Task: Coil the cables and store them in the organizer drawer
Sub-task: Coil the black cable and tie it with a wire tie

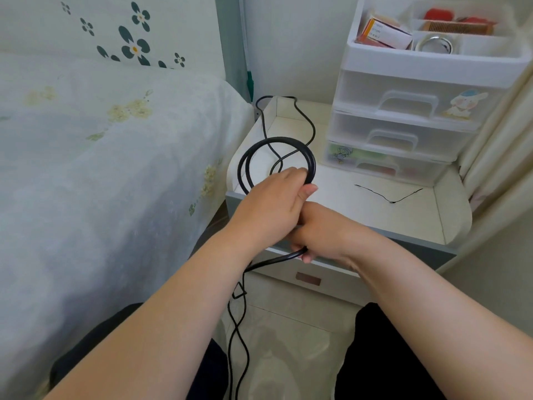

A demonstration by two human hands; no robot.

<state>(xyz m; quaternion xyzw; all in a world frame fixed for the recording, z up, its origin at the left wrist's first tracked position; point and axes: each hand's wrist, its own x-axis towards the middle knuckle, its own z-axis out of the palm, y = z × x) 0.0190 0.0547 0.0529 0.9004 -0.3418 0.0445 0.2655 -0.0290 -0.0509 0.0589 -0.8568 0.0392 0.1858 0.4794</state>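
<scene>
A thick black cable [310, 160] is looped into a coil above the front left of the white bedside table [409, 215]. My left hand [274, 203] grips the bottom of the coil. Just below it, my right hand [320, 232] grips the same cable where it leaves the coil and hangs down towards the floor [239, 336]. A thinner black cable [302, 116] trails over the table's back left corner. The white plastic organizer [403, 116] with three shut see-through drawers stands at the table's back right.
A thin black tie [389, 197] lies on the table in front of the organizer. The organizer's open top tray [432, 53] holds boxes, a comb and a ring. A bed with a floral sheet [101, 168] fills the left. The table's own drawer [308, 280] is shut.
</scene>
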